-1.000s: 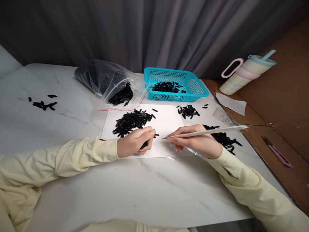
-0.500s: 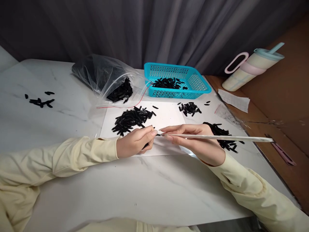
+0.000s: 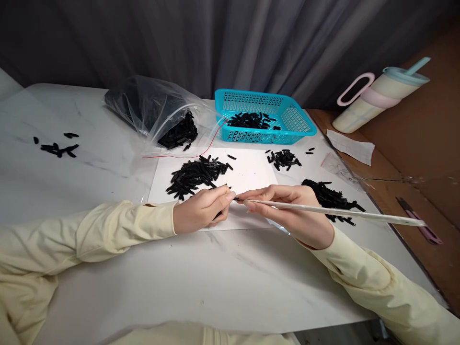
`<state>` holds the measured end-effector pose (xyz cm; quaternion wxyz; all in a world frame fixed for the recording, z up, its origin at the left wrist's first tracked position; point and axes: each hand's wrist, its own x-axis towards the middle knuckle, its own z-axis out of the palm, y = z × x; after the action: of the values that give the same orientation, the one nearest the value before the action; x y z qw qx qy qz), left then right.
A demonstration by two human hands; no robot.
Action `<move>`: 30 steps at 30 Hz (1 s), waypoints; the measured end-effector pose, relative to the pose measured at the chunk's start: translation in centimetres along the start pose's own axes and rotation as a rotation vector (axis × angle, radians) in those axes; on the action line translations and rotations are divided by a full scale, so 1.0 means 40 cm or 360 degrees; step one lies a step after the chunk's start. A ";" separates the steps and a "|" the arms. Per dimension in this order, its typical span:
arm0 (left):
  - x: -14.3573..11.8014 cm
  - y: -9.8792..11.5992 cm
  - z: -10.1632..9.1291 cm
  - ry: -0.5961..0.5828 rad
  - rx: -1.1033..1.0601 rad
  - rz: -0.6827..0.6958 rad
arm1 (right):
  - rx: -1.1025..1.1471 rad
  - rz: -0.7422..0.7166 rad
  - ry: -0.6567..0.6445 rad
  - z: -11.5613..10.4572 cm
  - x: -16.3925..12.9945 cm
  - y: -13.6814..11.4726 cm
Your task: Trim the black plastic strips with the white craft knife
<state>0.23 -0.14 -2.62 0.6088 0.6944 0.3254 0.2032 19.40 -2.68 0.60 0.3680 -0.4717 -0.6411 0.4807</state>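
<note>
Holding: the left hand point(image 3: 201, 211) pinches a small black piece point(image 3: 217, 215), fingers pressed together round it; the piece is mostly hidden in the fist.
Right hand point(image 3: 291, 211): fingers closed on a thin pale rod point(image 3: 334, 209), which runs out to the right over the table edge.
Meeting point: the rod's tip sits at the left fingertips, seemingly touching the piece, above the white sheet point(image 3: 251, 172).
Piles: 1 heap point(image 3: 196, 175) on the sheet just beyond the left hand, 1 heap point(image 3: 332, 196) behind the right wrist, 1 smaller cluster point(image 3: 283, 159) near the basket point(image 3: 300, 122).
Bag point(image 3: 154, 112): lies open, left of the basket, spilling black pieces.
Tumbler point(image 3: 377, 98): far right, lying tilted.
</note>
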 end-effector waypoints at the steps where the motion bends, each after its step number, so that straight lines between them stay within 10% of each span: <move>1: 0.000 0.000 0.000 0.0000 -0.0005 0.0001 | -0.0009 -0.0002 0.0006 0.001 0.000 0.000; 10: 0.001 0.002 0.004 0.0036 -0.0104 -0.0054 | -0.0359 -0.0277 0.0117 0.018 -0.012 0.026; 19: 0.015 0.010 0.027 0.0214 -0.0297 -0.0173 | -0.1211 -0.1085 0.0312 0.072 -0.027 0.068; 30: 0.031 0.014 0.026 0.0170 -0.0697 -0.0286 | -0.1338 -0.1198 0.0381 0.078 -0.001 0.092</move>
<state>1.92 -0.04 -2.40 0.7424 0.5024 0.3659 0.2503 17.46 -3.21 -3.79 0.3646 -0.3679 -0.8546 -0.0363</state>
